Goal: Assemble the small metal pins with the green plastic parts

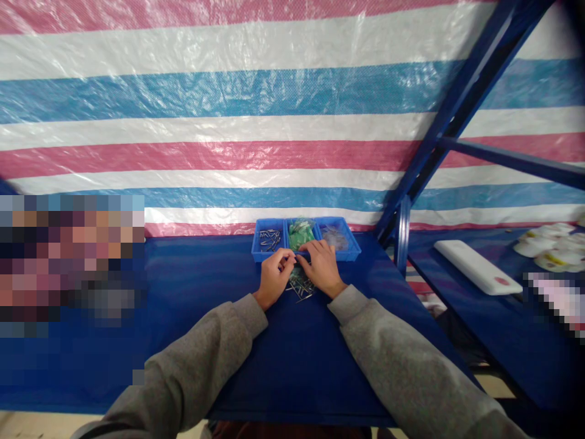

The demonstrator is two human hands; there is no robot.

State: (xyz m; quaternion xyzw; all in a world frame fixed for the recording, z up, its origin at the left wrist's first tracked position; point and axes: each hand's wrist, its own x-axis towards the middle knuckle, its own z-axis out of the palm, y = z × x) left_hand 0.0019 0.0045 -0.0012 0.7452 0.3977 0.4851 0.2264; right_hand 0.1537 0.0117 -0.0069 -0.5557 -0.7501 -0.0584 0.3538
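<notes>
Pinching a thin metal pin pointing right, the left hand nearly meets the right hand, hold unclear, over loose nails before a blue divided tray.

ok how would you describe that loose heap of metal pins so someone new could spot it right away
On the blue-covered table below the striped tarp, find the blue three-compartment tray. Just nearer than the tray, by the person's right hand, lies a small heap of metal pins, the only ones loose on the table, not in a compartment.
</notes>
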